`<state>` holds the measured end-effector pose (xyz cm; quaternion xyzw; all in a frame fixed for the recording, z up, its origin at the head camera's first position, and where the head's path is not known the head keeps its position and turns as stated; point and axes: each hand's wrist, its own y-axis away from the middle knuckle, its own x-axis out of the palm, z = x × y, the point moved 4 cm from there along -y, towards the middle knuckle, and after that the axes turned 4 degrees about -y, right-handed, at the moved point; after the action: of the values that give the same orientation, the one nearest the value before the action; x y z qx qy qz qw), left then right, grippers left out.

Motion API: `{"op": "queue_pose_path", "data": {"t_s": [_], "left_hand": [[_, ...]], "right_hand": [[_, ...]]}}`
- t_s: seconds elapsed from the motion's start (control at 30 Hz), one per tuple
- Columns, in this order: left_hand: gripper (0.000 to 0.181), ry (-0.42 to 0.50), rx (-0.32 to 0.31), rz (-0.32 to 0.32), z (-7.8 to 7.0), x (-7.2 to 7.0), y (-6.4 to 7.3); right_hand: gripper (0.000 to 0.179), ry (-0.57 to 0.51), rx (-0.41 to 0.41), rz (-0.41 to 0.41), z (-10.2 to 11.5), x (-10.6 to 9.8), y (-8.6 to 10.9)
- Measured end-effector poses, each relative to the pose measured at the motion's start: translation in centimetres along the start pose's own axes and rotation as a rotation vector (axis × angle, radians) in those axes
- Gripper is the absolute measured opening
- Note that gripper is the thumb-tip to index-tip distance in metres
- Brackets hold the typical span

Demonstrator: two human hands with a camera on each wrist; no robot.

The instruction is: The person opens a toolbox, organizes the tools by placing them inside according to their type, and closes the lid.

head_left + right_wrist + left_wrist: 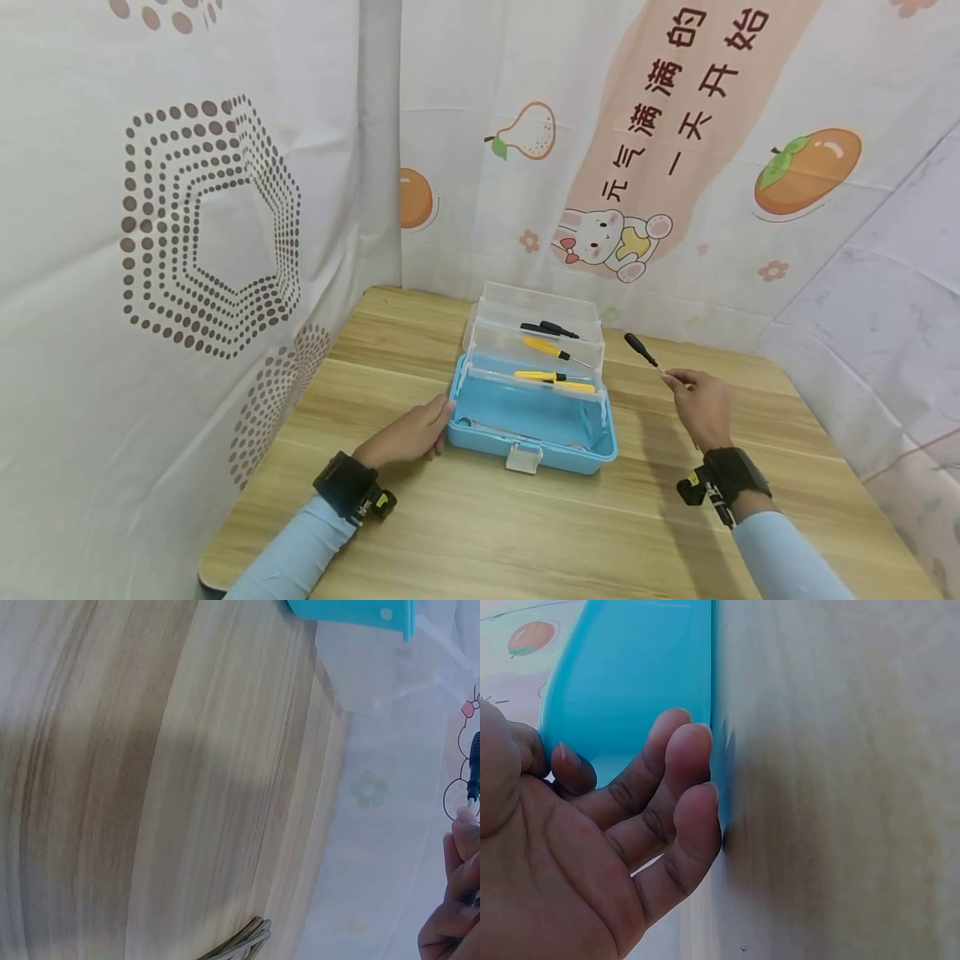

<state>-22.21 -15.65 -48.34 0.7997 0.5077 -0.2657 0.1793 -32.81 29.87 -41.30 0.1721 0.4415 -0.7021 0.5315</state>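
A light blue toolbox (532, 454) stands with its clear lid (540, 300) raised and its clear trays folded out. My left hand (408, 429) rests against the box's left side; in the left wrist view its loosely bent fingers (697, 814) touch the blue wall. To the right of the box, my right hand (701, 408) is raised over the table and pinches a black-handled screwdriver (640, 347) by its thin shaft, handle pointing up and away. The right wrist view catches only part of this hand (454, 907) at its edge.
Yellow-handled screwdrivers (542, 343) and black-handled tools (555, 329) lie in the trays. A metal wrench (495, 429) lies on the box's floor. Thin grey-brown strips (244, 941) show low in the right wrist view. Printed curtains (457, 100) hang behind the wooden table (480, 533).
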Motion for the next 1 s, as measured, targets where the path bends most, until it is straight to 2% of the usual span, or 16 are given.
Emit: {"op": "queue_pose_path", "data": {"t_s": [0.53, 1.0], "left_hand": [[0.044, 0.007, -0.004, 0.001, 0.1, 0.1, 0.0], [0.043, 0.010, -0.013, 0.000, 0.1, 0.0, 0.0]], "right_hand": [[0.022, -0.009, 0.011, 0.003, 0.6, 0.3, -0.3], [0.021, 0.021, -0.021, -0.010, 1.4, 0.7, -0.8]]}}
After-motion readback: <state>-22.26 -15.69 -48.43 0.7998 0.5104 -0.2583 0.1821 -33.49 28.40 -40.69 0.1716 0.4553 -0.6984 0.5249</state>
